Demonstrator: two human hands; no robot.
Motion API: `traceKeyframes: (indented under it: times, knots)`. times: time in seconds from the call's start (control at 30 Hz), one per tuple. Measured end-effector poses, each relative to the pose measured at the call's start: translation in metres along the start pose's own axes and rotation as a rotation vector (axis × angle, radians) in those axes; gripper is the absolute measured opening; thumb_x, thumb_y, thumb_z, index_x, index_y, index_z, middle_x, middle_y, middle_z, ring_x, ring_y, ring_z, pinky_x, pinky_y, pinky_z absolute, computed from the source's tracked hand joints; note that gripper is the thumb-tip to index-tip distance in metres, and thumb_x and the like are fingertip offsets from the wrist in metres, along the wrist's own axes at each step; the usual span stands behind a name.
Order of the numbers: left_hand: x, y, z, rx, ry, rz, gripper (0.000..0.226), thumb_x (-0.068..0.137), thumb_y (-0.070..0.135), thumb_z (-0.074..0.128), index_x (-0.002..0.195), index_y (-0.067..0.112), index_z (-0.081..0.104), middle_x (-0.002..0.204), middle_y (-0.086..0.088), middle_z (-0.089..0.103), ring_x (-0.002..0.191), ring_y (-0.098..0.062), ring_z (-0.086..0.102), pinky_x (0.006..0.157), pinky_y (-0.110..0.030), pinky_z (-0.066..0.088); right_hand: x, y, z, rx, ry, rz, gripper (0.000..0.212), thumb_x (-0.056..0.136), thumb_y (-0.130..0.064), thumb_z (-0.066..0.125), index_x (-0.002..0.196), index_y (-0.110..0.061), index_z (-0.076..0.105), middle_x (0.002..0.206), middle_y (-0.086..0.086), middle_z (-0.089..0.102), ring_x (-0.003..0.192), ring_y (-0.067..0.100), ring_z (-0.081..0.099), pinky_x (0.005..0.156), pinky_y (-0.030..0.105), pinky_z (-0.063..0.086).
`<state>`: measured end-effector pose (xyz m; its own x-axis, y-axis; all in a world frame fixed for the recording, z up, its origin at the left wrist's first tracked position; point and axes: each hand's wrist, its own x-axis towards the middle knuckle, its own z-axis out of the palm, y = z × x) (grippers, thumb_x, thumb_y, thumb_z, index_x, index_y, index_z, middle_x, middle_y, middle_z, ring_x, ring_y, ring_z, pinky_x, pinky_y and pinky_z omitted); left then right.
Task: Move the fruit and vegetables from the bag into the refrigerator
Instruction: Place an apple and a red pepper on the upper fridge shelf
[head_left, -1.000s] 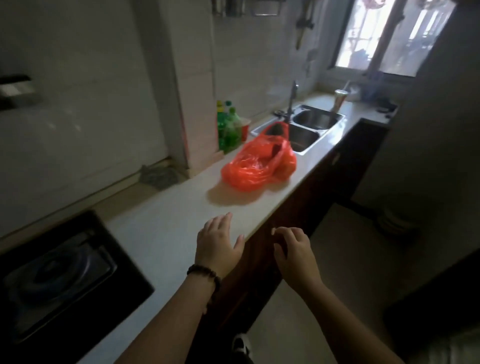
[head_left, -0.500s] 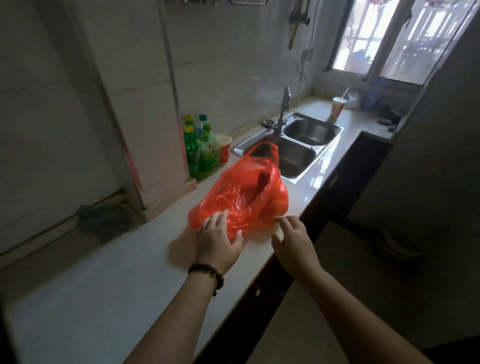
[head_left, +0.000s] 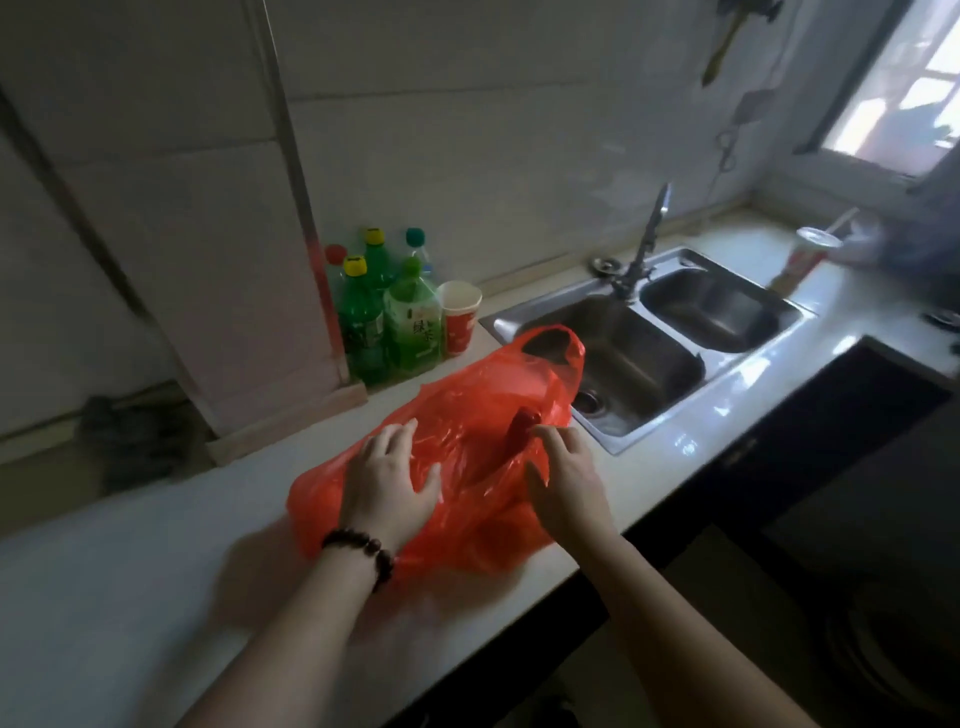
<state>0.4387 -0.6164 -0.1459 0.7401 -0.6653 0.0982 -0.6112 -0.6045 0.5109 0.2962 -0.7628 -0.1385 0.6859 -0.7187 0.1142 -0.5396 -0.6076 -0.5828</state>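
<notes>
A red plastic bag (head_left: 478, 405) lies on the white counter (head_left: 130, 597), just left of the sink. Its handle loop stands up at the far end. Something red and rounded (head_left: 524, 423) shows at the bag's mouth; the rest of its contents are hidden by the plastic. My left hand (head_left: 387, 483), with a dark bead bracelet on the wrist, rests flat on the left side of the bag with its fingers spread. My right hand (head_left: 563, 478) is at the bag's right edge, its fingers bent at the opening near the red item. No refrigerator is in view.
Several green bottles (head_left: 387, 312) and a red paper cup (head_left: 460, 317) stand against the wall behind the bag. A steel double sink (head_left: 670, 332) with a tap lies to the right. A drink cup with a straw (head_left: 805, 254) stands beyond it. The counter's front edge runs beside my right hand.
I have come closer to the counter. Both hands moved forward from the air onto the bag; the left now lies on it and the right reaches its opening.
</notes>
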Motion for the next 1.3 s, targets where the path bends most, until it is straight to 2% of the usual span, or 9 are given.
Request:
traceKeyframes:
  times: [0.17,0.37,0.5,0.6,0.73,0.9,1.1,1.17,1.3]
  knots:
    - [0.025,0.043,0.042,-0.129,0.042,-0.207,0.052,0.089,0.032,0.058,0.135,0.011,0.046,0.138,-0.007,0.045,0.126,-0.022,0.043,0.105,-0.032,0.036,0.076,0.04,-0.002,-0.03,-0.187,-0.2,0.041,0.087,-0.022,0.057,0.127,-0.019,0.05,0.126,0.005,0.047,0.117,0.026,0.045,0.095,0.038,0.042]
    - [0.03,0.068,0.068,-0.097,-0.122,-0.335,0.033,0.086,0.036,0.056,0.111,0.016,0.061,0.11,-0.006,0.064,0.103,-0.025,0.059,0.085,-0.033,0.047,0.125,0.048,0.008,-0.089,-0.431,-0.499,0.044,0.088,-0.02,0.05,0.132,-0.02,0.045,0.13,0.006,0.045,0.117,0.027,0.044,0.093,0.038,0.042]
    - [0.009,0.075,0.072,0.071,-0.348,-0.36,0.061,0.075,0.067,0.051,0.124,0.032,0.047,0.122,0.005,0.057,0.113,-0.018,0.054,0.093,-0.036,0.045,0.135,0.067,0.017,-0.278,-0.607,-0.596,0.063,0.087,-0.047,0.054,0.142,-0.029,0.03,0.148,0.004,0.031,0.133,0.031,0.03,0.108,0.046,0.03]
    - [-0.011,0.08,0.082,0.177,-0.462,-0.368,0.077,0.069,0.071,0.056,0.134,0.034,0.035,0.128,0.005,0.05,0.12,-0.02,0.049,0.101,-0.04,0.037,0.134,0.083,0.016,-0.364,-0.667,-0.595,0.079,0.081,-0.063,0.054,0.146,-0.036,0.019,0.157,0.003,0.014,0.144,0.03,0.01,0.115,0.05,0.014]
    - [-0.033,0.094,0.103,0.236,-0.342,-0.395,0.06,0.074,0.061,0.059,0.122,0.031,0.04,0.118,0.006,0.05,0.112,-0.019,0.051,0.098,-0.039,0.035,0.124,0.098,0.007,-0.365,-0.647,-0.583,0.087,0.076,-0.071,0.052,0.146,-0.04,0.011,0.159,0.002,-0.003,0.146,0.029,-0.006,0.115,0.054,0.009]
    - [-0.057,0.106,0.124,0.266,-0.065,-0.439,0.038,0.084,0.024,0.055,0.118,0.028,0.041,0.117,0.006,0.049,0.108,-0.02,0.052,0.095,-0.035,0.037,0.102,0.113,-0.005,-0.306,-0.652,-0.426,0.102,0.069,-0.073,0.058,0.146,-0.04,0.0,0.158,0.004,-0.013,0.145,0.034,-0.007,0.113,0.056,0.024]
    - [-0.045,0.086,0.136,0.293,0.118,-0.443,0.034,0.061,0.005,0.066,0.089,0.021,0.057,0.084,0.002,0.061,0.079,-0.026,0.062,0.076,-0.038,0.047,0.083,0.13,0.003,-0.135,-0.604,-0.313,0.117,0.066,-0.066,0.069,0.146,-0.038,-0.013,0.155,0.006,-0.026,0.143,0.036,-0.014,0.112,0.055,0.021]
    - [-0.042,0.086,0.14,0.281,0.115,-0.458,0.038,0.062,0.009,0.067,0.097,0.019,0.058,0.091,0.0,0.062,0.086,-0.026,0.062,0.083,-0.04,0.047,0.084,0.128,0.009,-0.046,-0.596,-0.261,0.119,0.064,-0.065,0.07,0.146,-0.038,-0.013,0.155,0.005,-0.026,0.143,0.035,-0.014,0.112,0.055,0.019]
    - [-0.058,0.099,0.153,0.248,-0.036,-0.534,0.074,0.074,0.047,0.064,0.135,0.012,0.041,0.138,-0.006,0.045,0.122,-0.026,0.047,0.104,-0.042,0.035,0.087,0.127,0.011,0.004,-0.61,-0.274,0.119,0.064,-0.064,0.07,0.147,-0.037,-0.012,0.155,0.006,-0.026,0.144,0.035,-0.013,0.113,0.054,0.017]
